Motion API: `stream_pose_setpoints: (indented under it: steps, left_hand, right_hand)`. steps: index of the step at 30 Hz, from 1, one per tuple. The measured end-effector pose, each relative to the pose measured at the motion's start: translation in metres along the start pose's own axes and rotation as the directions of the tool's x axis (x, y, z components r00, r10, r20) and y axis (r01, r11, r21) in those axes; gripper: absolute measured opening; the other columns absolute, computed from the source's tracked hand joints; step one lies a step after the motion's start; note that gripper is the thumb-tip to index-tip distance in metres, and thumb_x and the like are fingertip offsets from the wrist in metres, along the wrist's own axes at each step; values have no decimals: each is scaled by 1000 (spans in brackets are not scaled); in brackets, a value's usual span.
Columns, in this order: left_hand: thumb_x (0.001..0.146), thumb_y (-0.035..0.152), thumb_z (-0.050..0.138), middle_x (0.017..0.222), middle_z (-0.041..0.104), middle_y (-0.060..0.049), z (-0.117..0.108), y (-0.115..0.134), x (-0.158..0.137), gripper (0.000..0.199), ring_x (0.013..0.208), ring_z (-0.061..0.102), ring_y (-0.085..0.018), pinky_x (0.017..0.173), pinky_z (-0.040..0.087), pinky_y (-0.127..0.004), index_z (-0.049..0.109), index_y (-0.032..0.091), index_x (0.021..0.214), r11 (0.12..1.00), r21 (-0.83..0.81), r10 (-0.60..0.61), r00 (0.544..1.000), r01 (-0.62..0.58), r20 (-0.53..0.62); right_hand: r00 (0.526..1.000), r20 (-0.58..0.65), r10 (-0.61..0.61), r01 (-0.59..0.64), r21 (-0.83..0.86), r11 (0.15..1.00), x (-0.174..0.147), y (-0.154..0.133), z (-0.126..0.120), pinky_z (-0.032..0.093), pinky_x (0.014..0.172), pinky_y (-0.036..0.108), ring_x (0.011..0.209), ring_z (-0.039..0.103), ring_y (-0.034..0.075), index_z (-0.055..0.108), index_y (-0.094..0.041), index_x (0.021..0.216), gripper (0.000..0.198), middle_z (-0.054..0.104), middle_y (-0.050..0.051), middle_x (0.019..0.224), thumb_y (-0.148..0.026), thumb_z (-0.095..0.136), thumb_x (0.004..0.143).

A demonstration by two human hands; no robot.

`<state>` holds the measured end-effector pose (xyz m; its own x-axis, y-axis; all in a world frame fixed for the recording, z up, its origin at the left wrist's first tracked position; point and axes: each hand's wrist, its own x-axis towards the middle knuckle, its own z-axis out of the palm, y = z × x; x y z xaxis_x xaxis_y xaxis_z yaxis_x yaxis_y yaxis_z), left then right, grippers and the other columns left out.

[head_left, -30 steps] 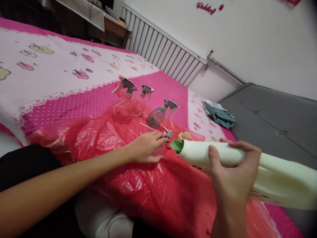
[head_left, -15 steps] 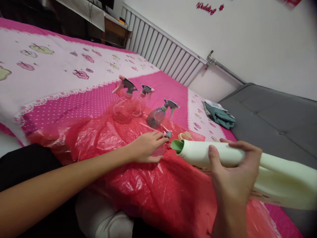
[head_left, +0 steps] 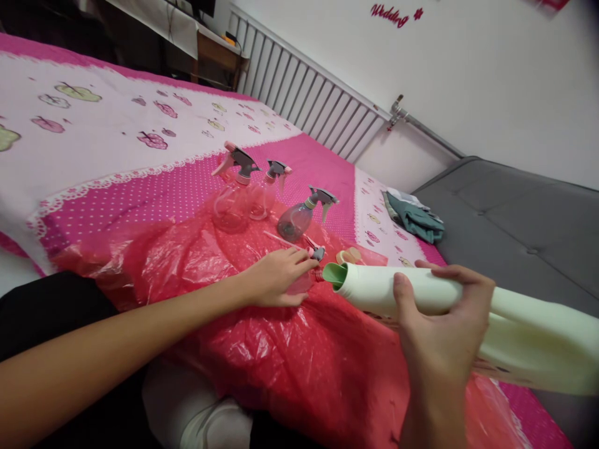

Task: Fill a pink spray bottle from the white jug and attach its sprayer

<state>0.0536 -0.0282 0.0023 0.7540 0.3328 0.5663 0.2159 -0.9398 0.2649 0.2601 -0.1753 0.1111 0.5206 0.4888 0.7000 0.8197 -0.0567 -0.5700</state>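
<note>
My left hand [head_left: 281, 277] is closed around a small clear pink spray bottle [head_left: 300, 285], its neck pointing right and its top off. In my right hand [head_left: 444, 312] is a large pale green detergent jug [head_left: 374, 284], tipped on its side and gripped by the handle. The jug's green spout [head_left: 334, 274] meets the mouth of the pink bottle; whether liquid is flowing I cannot tell. Just beyond my left fingers lies a loose grey and pink spray head [head_left: 317, 253]. A tan cap [head_left: 349, 255] rests behind the jug's mouth.
Behind my hands stand two pink spray bottles [head_left: 229, 206] and a grey one [head_left: 296, 221]. Red plastic sheeting [head_left: 299, 355] covers the bed's near part. Folded clothes [head_left: 414, 218] lie near the grey headboard [head_left: 519, 218]. A metal railing [head_left: 309, 87] runs along the wall.
</note>
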Motion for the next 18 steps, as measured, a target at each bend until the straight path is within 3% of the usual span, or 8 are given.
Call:
stream_pose_setpoints:
  steps: [18]
  left_hand:
    - [96, 33, 69, 134, 70, -19, 1, -1, 0, 52, 118, 70, -36, 105, 58, -49, 60, 14, 143, 1000, -2, 5, 1000, -5, 0]
  right_hand:
    - [1000, -1, -13, 13, 2, 1000, 2, -1, 1, 53, 106, 54, 113, 69, 32, 58, -25, 112, 48, 75, 8, 125, -52, 79, 78]
